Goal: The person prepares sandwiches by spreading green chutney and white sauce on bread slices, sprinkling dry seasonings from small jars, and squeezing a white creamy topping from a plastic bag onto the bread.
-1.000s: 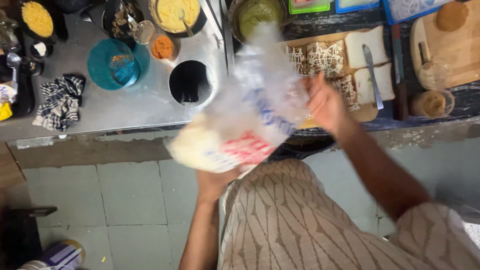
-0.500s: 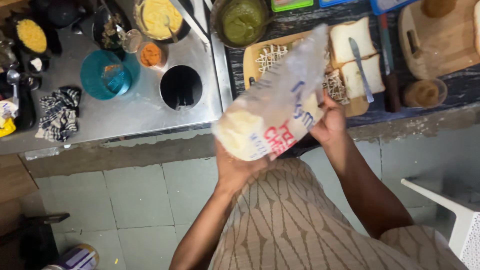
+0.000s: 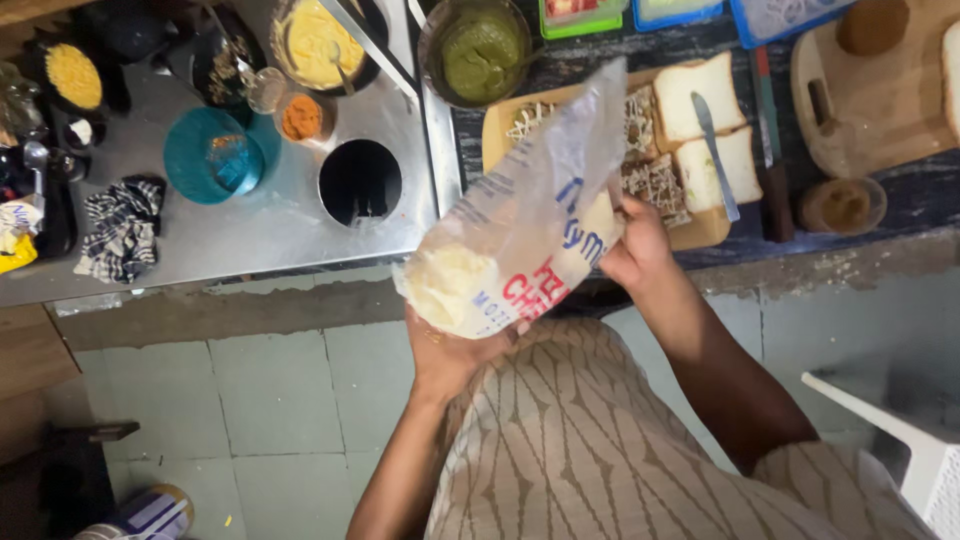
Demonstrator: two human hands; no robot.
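A clear plastic bag (image 3: 520, 225) with pale shredded cheese at its lower end is held in front of me. My left hand (image 3: 450, 350) cups the bag's full bottom from below. My right hand (image 3: 635, 245) grips the bag's side, partly hidden behind it. Beyond the bag lies a wooden board (image 3: 700, 232) with white bread slices (image 3: 695, 95), some topped with shredded cheese, and a knife (image 3: 715, 150) resting across them.
A bowl of green chutney (image 3: 480, 50) stands behind the board. The steel counter (image 3: 260, 230) has a round hole (image 3: 360, 180), a teal bowl (image 3: 210, 155), a yellow-filled bowl (image 3: 310, 40), small spice cups and a checked cloth (image 3: 125, 225). A white chair (image 3: 900, 440) is at right.
The bag has swung from lying low and blurred to steeper and nearer the board. My right hand slid down its side; my left hand stays under the bottom.
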